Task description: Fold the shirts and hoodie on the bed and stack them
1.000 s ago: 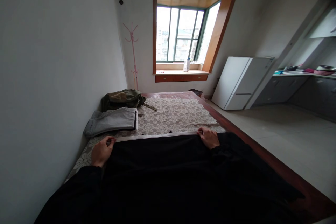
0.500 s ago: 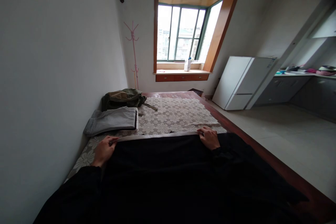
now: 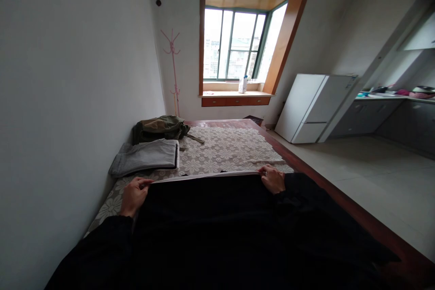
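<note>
A large black garment (image 3: 207, 217) with a white strip along its far edge lies spread over the table; its exact kind is hard to tell in the dark. At the left end of that edge, my left hand (image 3: 134, 195) pinches the cloth between thumb and fingers. My right hand (image 3: 273, 179) grips the same edge further right, its fingers closed on it. Between the two hands the edge runs almost straight. Black sleeves cover both my wrists and blend into the garment.
Beyond the garment, a flowered lace cloth (image 3: 231, 145) covers the reddish wooden table (image 3: 326, 192). Folded grey clothing (image 3: 146, 156) and a green-brown backpack (image 3: 159, 128) lie by the left wall. A pink coat stand (image 3: 174, 68) and a white fridge (image 3: 312, 108) stand farther back.
Less of the white strip shows along the far edge, and it looks thinner now. My right hand has shifted slightly right. My left hand is almost where it was.
</note>
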Available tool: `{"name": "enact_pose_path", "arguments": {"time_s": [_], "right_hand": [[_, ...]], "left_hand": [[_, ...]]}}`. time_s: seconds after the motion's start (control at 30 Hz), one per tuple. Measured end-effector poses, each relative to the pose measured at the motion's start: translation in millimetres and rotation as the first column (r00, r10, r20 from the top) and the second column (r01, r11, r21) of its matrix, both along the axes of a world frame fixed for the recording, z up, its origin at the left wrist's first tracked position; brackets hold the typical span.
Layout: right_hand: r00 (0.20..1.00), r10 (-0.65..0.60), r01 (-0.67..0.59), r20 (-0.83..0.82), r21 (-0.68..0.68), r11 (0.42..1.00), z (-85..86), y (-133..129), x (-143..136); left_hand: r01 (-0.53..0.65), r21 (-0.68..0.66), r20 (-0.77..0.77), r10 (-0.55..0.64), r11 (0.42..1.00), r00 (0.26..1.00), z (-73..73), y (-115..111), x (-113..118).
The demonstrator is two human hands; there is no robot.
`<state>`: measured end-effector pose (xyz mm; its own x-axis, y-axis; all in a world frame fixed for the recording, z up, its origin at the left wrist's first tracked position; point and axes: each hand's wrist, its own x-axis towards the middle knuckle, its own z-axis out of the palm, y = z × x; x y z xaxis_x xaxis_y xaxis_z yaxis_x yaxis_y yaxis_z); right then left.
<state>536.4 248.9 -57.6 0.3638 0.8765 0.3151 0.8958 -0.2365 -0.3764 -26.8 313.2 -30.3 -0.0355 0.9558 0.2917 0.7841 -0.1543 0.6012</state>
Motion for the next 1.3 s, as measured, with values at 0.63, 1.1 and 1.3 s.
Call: {"name": "enact_pose_path", "arguments": {"time_s": [0.63,1.1,1.3], "right_hand": [[0.996,-0.069,0.076,0.048,-0.150,0.986,-0.3,4,-2],[0.988,0.051,-0.012,0.146,-0.255,0.967,18.8,-60,14],[0.975,0.100,-0.019,0.201,-0.368,0.930,-0.1,-127,30]], "left_hand": [[-0.135,-0.110,-0.178,0.114,0.985,0.977,0.2,1,2],[0.016,-0.211,-0.020,-0.021,0.977,1.000,17.9,-37,-11],[0.094,-0.286,-0.142,-0.139,0.953,0.980,13.7,-134,-15]]}}
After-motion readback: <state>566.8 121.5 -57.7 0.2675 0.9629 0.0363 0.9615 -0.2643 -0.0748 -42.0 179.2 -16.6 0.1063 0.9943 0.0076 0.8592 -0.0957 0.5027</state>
